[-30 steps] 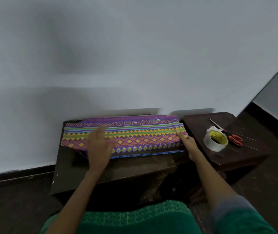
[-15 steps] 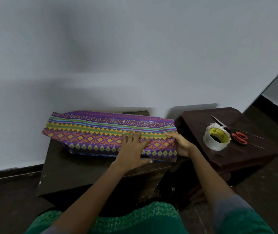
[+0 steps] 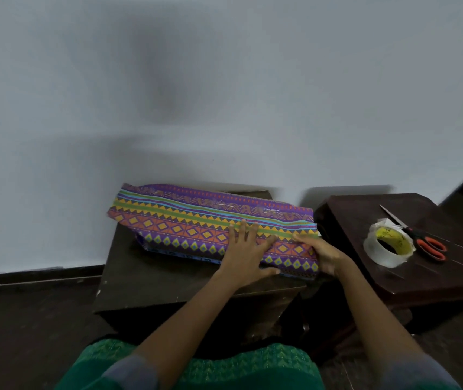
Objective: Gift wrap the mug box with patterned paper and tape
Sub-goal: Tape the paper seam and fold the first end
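The mug box, hidden inside glossy patterned paper [image 3: 210, 223], is laid along the table's [image 3: 151, 277] far edge. It is pinned by the left hand [image 3: 245, 256], spread flat near the right end, seemingly so the wrap stays taut. The open end is pinched by the right hand [image 3: 321, 256], probably for folding. A clear tape roll [image 3: 389, 244] and orange-handled scissors [image 3: 421, 237] are kept on the side table [image 3: 351, 218].

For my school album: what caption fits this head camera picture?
Both hands, left hand and right hand, press patterned paper around a box; tape roll and scissors wait nearby.
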`<action>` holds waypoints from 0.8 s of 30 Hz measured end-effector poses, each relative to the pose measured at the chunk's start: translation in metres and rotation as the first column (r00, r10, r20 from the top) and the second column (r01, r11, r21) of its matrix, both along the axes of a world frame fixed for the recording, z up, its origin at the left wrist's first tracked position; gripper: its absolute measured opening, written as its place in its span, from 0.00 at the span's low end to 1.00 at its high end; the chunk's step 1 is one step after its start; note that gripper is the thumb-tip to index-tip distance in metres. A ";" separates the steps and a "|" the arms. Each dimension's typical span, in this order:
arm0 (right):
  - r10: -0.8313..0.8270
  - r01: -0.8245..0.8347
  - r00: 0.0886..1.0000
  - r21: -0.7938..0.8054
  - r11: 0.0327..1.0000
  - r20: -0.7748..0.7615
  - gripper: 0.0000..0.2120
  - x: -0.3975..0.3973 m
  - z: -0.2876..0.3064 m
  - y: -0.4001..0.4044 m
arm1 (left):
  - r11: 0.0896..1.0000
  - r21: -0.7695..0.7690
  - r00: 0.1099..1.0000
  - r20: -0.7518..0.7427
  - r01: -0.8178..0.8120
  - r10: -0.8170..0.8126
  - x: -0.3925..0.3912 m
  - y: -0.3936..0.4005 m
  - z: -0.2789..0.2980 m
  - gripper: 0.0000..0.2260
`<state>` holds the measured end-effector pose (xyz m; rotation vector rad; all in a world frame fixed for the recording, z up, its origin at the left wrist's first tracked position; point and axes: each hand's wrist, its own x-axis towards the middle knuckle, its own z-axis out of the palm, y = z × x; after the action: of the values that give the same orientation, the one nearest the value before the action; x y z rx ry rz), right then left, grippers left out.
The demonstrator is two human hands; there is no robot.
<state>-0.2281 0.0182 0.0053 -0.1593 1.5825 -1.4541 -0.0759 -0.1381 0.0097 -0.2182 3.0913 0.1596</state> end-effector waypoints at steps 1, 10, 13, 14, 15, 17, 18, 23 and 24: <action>-0.005 0.005 1.000 0.004 1.000 -0.024 0.20 -0.002 0.000 0.002 | 0.999 0.054 1.000 0.004 -0.004 0.004 0.000 -0.001 0.003 0.35; 0.186 0.292 0.703 0.517 0.804 -0.686 0.21 -0.011 0.029 -0.008 | 0.968 0.100 0.965 -0.103 -0.232 0.242 0.040 -0.076 -0.001 0.24; 0.276 0.565 0.386 0.462 0.683 -0.880 0.24 0.002 0.046 -0.034 | 0.968 0.139 0.969 -0.102 -0.208 0.223 0.049 -0.083 -0.008 0.34; 0.274 0.580 0.282 0.391 0.715 -0.919 0.22 0.010 0.050 -0.048 | 0.961 0.190 0.967 -0.118 -0.199 0.224 0.051 -0.084 -0.007 0.36; 0.276 0.530 0.211 0.346 0.774 -0.938 0.19 0.021 0.053 -0.067 | 0.945 0.260 0.956 -0.161 -0.197 0.243 0.052 -0.084 -0.007 0.36; 0.312 0.318 0.138 0.341 0.885 -0.940 0.13 0.051 0.050 -0.110 | 0.874 0.438 0.865 -0.332 -0.211 0.375 0.053 -0.084 -0.006 0.24; 0.335 0.205 0.134 0.357 0.911 -0.933 0.11 0.068 0.045 -0.131 | 0.806 0.539 0.735 -0.441 -0.242 0.515 0.056 -0.082 -0.006 0.18; 0.316 -0.039 0.177 0.314 0.949 -0.932 0.14 0.142 0.025 -0.208 | 0.026 0.992 -0.178 -0.048 -0.126 0.983 0.078 -0.085 -0.021 0.19; 0.311 -0.055 0.176 0.306 0.950 -0.934 0.16 0.151 0.023 -0.218 | -0.123 0.992 -0.203 0.113 -0.038 0.973 0.082 -0.089 -0.024 0.21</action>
<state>-0.0766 -0.2001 0.0282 -1.3989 2.5976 -0.8874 0.0063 -0.2268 -0.0141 -2.7886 1.7799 2.5392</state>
